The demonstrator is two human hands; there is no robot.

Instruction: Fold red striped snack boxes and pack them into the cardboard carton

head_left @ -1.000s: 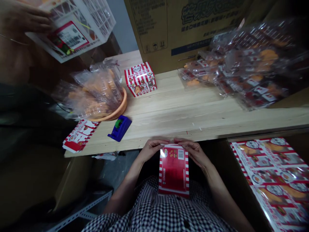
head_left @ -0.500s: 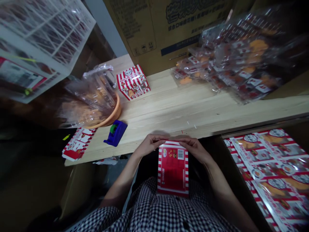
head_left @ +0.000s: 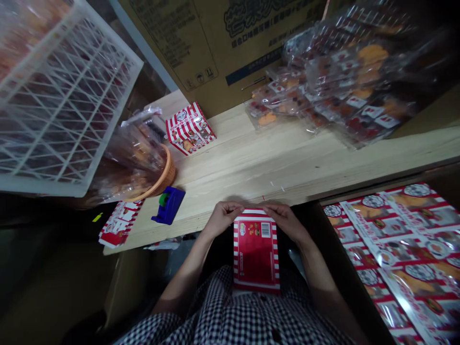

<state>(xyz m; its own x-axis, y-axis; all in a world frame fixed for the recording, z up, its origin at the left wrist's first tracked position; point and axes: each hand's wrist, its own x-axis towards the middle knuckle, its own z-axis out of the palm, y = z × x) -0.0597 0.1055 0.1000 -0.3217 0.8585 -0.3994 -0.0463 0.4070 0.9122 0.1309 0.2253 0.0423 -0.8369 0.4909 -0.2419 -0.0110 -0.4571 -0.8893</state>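
Note:
I hold a red and white striped flat carton (head_left: 256, 254) upright against my checked shirt, just below the front edge of the wooden table (head_left: 287, 163). My left hand (head_left: 223, 218) pinches its top left corner. My right hand (head_left: 283, 221) pinches its top right corner. Both hands have their fingers closed on the carton's top flap.
On the table stand a striped folded box (head_left: 189, 127), a blue tape dispenser (head_left: 168, 205), an orange basket (head_left: 163, 179) of clear bags and a heap of packed toy bags (head_left: 345, 81). Flat cartons (head_left: 117, 224) lie left; printed sheets (head_left: 395, 239) right. A white crate (head_left: 61, 100) hangs at upper left.
The white crate has swung down and grown large at upper left. My hands keep their grip on the carton's top edge; the view has shifted slightly.

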